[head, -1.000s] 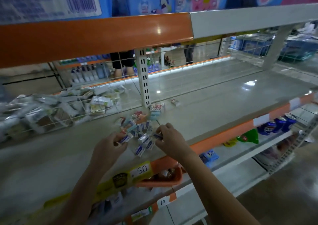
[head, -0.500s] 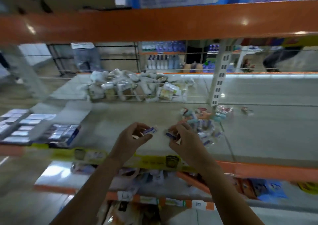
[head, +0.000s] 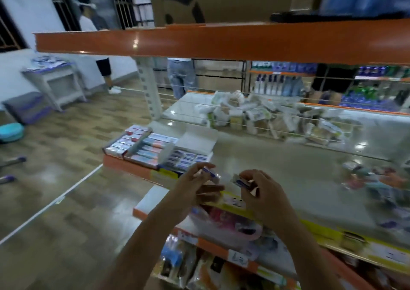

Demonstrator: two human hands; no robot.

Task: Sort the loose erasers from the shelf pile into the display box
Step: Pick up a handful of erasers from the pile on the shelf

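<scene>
The view is swinging left since half a second ago, so the eraser pile [head: 375,179] is now lying far right on the shelf [head: 277,163] and the display box [head: 188,154] is coming into sight at the shelf's left end. Both hands are still raised over the shelf's front edge, each with an eraser. The left hand [head: 195,185] is pinching a blue-and-white eraser [head: 209,171] between thumb and fingers [head: 203,165], the other fingers loosely spread below. The right hand [head: 261,192] is curling its fingers round a second eraser [head: 243,182], which is sticking out to the left. The two erasers are sitting near each other, not touching. The display box is standing open just beyond the left hand, its white lid [head: 197,140] tilted back and rows of blue-wrapped erasers lying inside. Other boxes [head: 137,144] are sitting just beside it on the left. Behind a wire rail, a heap of pale packets [head: 266,116] is lying on the far shelf.
</scene>
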